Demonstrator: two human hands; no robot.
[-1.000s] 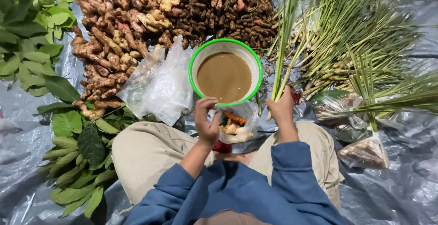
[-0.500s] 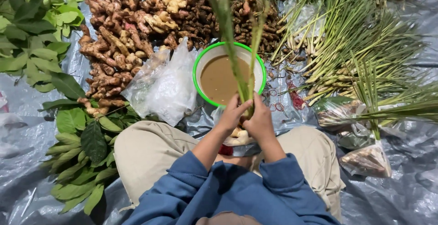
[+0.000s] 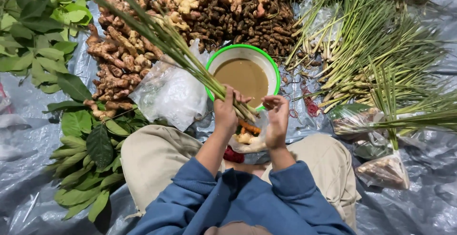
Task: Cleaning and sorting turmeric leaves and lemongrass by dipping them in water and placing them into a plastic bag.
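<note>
My left hand (image 3: 227, 113) grips a bundle of lemongrass stalks (image 3: 162, 37) near their cut ends; the stalks slant up and to the left over the roots. My right hand (image 3: 277, 120) pinches the rim of a small clear plastic bag (image 3: 247, 139) that holds orange and pale root pieces, just under the stalk ends. Both hands are above my lap, in front of a white bowl with a green rim (image 3: 271, 63) full of brown liquid.
A heap of ginger and turmeric roots (image 3: 200, 16) lies behind the bowl. More lemongrass (image 3: 376, 40) lies at the right, green leaves (image 3: 43, 40) at the left, and clear plastic bags (image 3: 171, 94) beside the bowl. Filled bags (image 3: 385, 170) sit at right on the grey tarp (image 3: 428, 206).
The lemongrass bundle went from my right hand, upright, into my left hand and now tilts left. My right hand has dropped to the small bag's rim.
</note>
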